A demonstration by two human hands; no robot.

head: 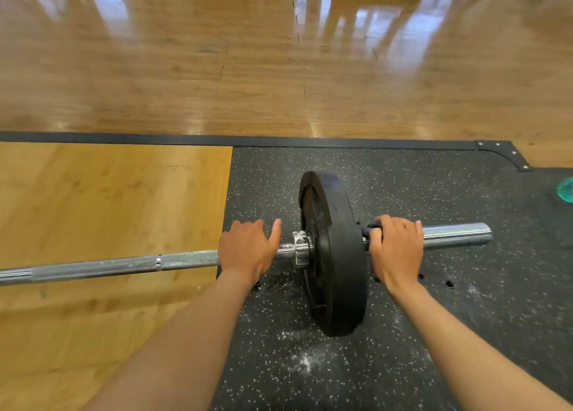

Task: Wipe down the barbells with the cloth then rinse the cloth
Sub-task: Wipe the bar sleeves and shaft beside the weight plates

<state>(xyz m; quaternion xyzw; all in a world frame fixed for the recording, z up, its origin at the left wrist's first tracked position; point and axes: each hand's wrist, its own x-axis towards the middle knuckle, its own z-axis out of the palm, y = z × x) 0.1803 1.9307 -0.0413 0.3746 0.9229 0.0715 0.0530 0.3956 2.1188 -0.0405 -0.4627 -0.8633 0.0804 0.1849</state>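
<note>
A steel barbell (124,265) lies across the floor from the left edge to its sleeve end (459,235) at the right. One black weight plate (335,255) stands on it, with a chrome collar (300,246) on its left side. My left hand (248,249) lies over the bar just left of that collar, fingers curled over the far side and thumb pointing forward. Just right of the plate, my right hand (395,249) grips a black clamp (373,226) on the sleeve. No cloth is in view.
The plate rests on a black speckled rubber mat (434,200) dusted with white chalk. A wooden platform panel (108,200) lies to the left and glossy wood floor (279,69) beyond. A green object (566,190) shows at the right edge.
</note>
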